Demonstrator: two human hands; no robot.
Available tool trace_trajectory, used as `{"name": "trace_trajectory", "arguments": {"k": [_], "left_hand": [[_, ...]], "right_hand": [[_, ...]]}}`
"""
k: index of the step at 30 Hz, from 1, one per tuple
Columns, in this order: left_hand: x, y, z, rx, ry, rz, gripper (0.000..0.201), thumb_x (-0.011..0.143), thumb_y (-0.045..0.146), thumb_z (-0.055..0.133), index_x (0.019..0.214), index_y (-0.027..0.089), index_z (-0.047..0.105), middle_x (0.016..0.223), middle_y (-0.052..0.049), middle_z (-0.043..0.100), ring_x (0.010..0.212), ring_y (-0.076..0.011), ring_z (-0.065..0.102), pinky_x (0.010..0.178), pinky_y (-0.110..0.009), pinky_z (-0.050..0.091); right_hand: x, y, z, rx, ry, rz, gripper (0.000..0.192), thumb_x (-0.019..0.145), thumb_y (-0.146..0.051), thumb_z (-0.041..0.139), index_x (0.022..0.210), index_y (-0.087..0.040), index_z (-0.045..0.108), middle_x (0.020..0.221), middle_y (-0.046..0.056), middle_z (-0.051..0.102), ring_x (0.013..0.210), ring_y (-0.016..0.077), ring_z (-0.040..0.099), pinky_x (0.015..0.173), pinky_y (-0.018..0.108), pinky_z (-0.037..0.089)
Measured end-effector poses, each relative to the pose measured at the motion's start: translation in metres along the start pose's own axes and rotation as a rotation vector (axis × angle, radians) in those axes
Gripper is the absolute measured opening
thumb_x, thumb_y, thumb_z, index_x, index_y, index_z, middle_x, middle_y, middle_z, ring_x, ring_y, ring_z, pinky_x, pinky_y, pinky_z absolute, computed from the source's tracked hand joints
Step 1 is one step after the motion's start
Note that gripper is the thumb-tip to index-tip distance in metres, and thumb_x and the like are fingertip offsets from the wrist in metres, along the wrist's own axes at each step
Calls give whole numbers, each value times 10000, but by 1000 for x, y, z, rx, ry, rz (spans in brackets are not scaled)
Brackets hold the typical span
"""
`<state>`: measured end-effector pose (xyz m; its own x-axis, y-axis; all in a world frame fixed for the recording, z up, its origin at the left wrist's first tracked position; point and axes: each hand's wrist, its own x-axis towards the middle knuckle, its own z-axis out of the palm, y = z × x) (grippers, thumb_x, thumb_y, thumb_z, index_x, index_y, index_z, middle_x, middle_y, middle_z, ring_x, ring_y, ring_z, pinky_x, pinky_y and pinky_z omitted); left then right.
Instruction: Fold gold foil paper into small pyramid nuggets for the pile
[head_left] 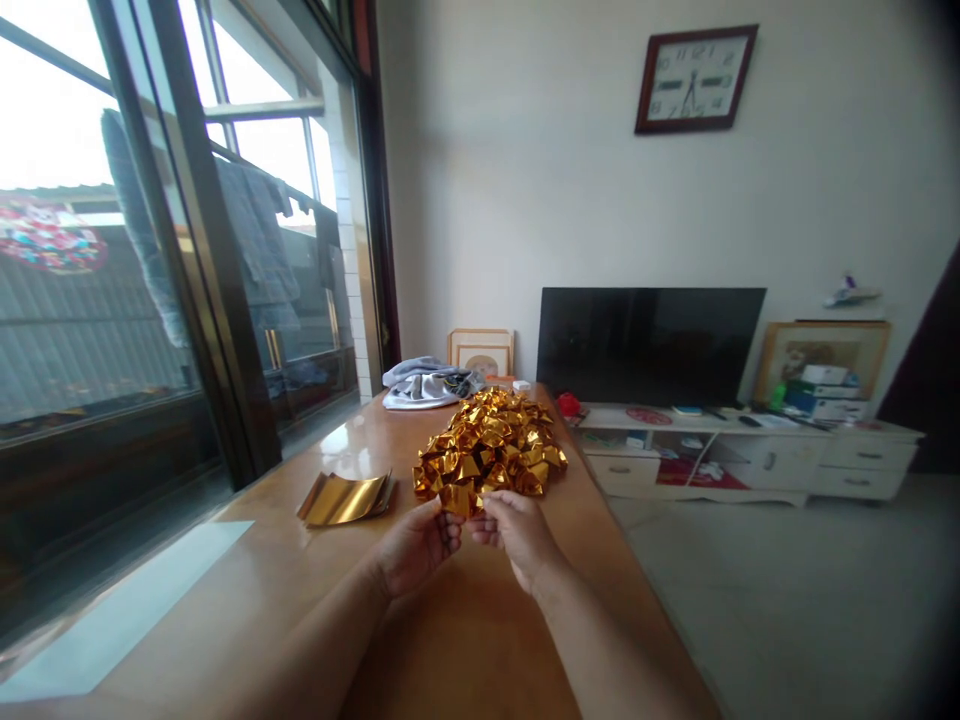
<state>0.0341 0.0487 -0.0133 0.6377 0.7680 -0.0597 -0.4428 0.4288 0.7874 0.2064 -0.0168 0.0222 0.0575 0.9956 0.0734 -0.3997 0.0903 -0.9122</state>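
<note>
Sunlit desk [300,590]: many gold pieces [491,440] are folded; flat sheets [345,498] are left. One folded piece [459,498] is pinched by both hands' fingers [450,535].

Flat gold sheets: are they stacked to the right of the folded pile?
No, the flat gold sheets lie left of the folded pile, toward the window.
</note>
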Motion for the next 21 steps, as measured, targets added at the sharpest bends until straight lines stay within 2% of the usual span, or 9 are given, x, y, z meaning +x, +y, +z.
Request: {"name": "trace_trajectory", "arguments": {"k": [6,11,13,16,21], "left_hand": [[3,2,2,-5,36,-60,182,920,282,627,933,118,703,858,-84,707,761,-140,651,780,-258,495],[5,1,4,142,37,-57,254,917,342,630,979,104,694,993,-139,717,871,-181,673,811,-284,502],[5,1,6,194,92,-35,279,894,372,660,989,111,686,1001,-139,716,876,-187,676,810,-292,503],[3,4,12,306,213,65,306,837,417,722,944,135,669,904,-97,707,782,-168,663,737,-282,493],[-8,17,24,674,388,249,418,762,547,739,801,143,642,749,-41,652,633,-139,584,617,-265,426]], "right_hand": [[5,4,-5,-27,94,-11,266,720,-391,728,766,-143,645,650,48,686,580,146,646,553,249,519],[13,12,-10,-74,203,-42,214,701,-346,707,706,-152,617,562,23,643,501,134,601,474,222,471],[17,17,-13,-97,240,-58,186,697,-326,691,687,-159,608,558,21,642,493,136,599,463,222,466],[23,23,-18,-154,290,-91,152,700,-309,658,657,-174,601,551,17,644,493,147,608,460,230,469],[29,29,-25,-298,350,-175,85,700,-285,643,679,-202,642,526,10,650,471,181,611,457,259,450]]}}
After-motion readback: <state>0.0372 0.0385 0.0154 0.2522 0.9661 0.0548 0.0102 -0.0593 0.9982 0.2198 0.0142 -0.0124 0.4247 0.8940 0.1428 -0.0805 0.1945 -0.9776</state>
